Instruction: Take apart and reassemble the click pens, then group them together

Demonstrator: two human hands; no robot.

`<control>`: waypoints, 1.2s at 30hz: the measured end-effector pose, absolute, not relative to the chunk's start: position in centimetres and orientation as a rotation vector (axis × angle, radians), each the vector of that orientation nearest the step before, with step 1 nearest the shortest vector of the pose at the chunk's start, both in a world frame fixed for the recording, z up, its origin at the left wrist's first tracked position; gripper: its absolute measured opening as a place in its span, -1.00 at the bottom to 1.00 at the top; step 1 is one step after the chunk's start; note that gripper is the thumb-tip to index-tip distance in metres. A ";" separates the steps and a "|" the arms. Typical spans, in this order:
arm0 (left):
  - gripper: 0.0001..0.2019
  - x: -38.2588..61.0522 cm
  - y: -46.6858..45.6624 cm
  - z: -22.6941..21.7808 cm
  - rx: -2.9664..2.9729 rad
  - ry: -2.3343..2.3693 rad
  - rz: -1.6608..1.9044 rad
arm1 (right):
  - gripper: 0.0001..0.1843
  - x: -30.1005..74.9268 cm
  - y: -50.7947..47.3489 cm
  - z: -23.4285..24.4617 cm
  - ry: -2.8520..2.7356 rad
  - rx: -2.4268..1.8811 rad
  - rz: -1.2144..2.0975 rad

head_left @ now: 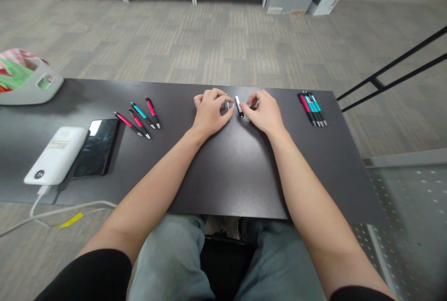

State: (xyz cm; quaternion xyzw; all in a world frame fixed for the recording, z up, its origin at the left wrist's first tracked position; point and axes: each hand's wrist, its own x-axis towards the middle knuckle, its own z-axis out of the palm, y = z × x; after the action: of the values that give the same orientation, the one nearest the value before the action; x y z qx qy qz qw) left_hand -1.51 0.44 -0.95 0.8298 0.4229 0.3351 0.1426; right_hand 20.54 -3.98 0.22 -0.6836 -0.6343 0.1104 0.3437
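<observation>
Near the desk's far edge, my left hand has curled fingers, with thumb and index finger close together. A thin, pale, shiny piece shows between those fingertips, too small to name. Just to the right is a short black-and-white cylinder, tilted, white at the far end and black at the near end. The thumb and bent index finger of my right hand meet at its right side, closed on it. A narrow gap parts the cylinder from my left thumb.
Several red and blue pens lie fanned out at left. More pens lie side by side at right. A black phone rests beside a white power bank with a cable. A white basket holds cloths.
</observation>
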 end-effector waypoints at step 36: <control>-0.59 -3.5 3.6 -1.2 1.791 0.929 1.389 | -0.86 19.8 -3.7 -0.2 -1.798 -1.465 0.417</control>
State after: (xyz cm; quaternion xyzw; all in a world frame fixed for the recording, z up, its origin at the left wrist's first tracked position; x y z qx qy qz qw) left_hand -3.48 3.62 -1.24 0.6879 0.3566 0.5336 0.3390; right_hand 19.76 -3.70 -0.18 -0.5743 -0.7049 0.1635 0.3828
